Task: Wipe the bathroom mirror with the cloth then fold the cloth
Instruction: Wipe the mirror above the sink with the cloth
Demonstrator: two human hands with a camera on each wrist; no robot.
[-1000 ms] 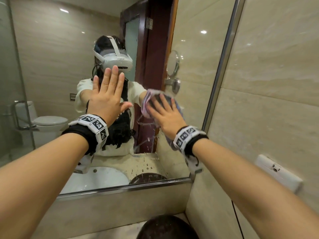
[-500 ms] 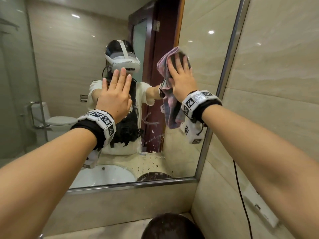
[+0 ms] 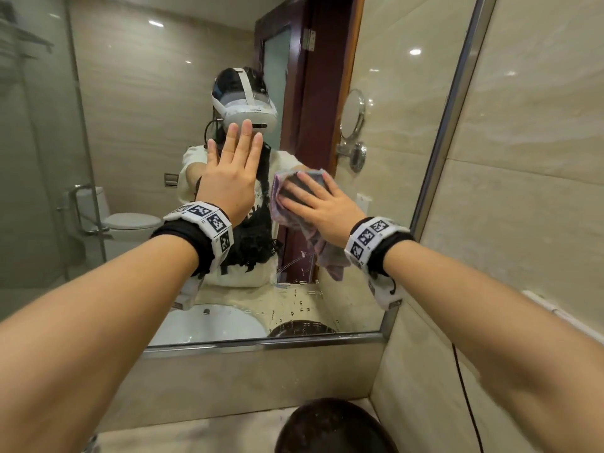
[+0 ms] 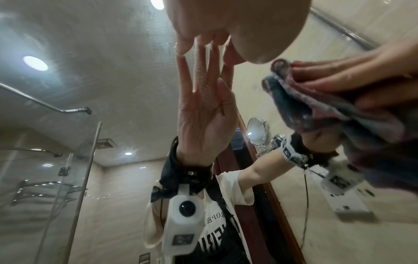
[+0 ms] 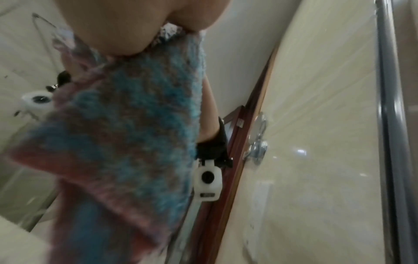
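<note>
Your right hand presses the pink-and-blue cloth flat against the bathroom mirror, right of centre in the head view, fingers spread straight over the bunched fabric with the rest of it hanging loose below your wrist. Your left hand lies open on the glass just beside it, fingers straight and close together. That bare palm will likely leave fresh prints on the glass, so you may smear what you clean. The hanging tail could also slip out from under your fingers, since you only press it rather than grip it. The left wrist view shows your fingertips meeting their reflection, confirming contact; the right wrist view shows mostly blurred cloth.
</note>
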